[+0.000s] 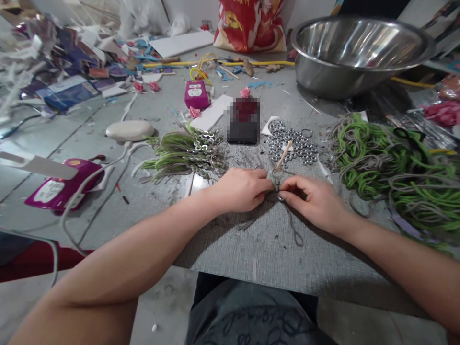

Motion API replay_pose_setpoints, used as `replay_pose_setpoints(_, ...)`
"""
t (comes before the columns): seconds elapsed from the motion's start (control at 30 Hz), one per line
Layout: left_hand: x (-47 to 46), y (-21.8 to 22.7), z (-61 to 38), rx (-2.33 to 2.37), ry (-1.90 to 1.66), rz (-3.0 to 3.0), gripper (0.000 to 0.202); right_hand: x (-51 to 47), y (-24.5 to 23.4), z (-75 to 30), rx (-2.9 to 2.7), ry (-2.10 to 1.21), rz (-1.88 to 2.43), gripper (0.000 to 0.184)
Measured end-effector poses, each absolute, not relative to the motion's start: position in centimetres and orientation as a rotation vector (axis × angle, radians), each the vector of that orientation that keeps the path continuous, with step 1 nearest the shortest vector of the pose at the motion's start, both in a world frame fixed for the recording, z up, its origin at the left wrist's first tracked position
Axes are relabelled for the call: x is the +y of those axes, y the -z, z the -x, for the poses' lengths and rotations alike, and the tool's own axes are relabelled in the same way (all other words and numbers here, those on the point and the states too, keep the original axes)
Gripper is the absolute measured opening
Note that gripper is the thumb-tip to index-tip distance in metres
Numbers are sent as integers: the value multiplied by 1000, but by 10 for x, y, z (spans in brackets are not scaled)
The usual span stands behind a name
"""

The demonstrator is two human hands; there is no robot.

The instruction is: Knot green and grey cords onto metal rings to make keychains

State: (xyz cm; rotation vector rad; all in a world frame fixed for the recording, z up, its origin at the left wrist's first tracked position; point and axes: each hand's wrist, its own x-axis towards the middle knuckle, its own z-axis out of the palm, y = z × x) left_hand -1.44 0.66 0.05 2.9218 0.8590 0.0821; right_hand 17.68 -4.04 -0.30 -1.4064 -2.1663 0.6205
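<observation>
My left hand (247,188) and my right hand (309,199) meet near the table's front edge, both with fingers pinched. Between them is a grey and green cord (295,235), whose looped grey end trails on the table below. Its knotted part at my fingertips is too small to make out. Just beyond my fingers lies a pile of small metal rings (291,141) with a thin wooden stick (284,154) across it. Left of my hands sits a bundle of green and grey cords (176,151) with metal rings at their right ends.
A heap of green and grey cord (388,163) covers the right side. A steel bowl (359,57) and a red bag (250,26) stand at the back. Purple boxes (197,94), a white oval case (130,130), a dark phone-like object (243,127) and scraps lie around.
</observation>
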Motion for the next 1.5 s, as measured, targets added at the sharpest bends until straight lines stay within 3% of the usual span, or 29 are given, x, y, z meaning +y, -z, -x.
replay_pose_setpoints(1.0,3,0,17,666,-196,-2898,26,-39,16,-184,-2501,-141,1155,20)
replay_pose_setpoints(1.3,3,-3,19,633,-213,-2888,27,-33,2,-194,-2476,-126,1130,19)
replay_pose_setpoints(1.5,5,-6,20,620,-285,-2898,26,-11,-23,-238,-2609,-333,1289,16)
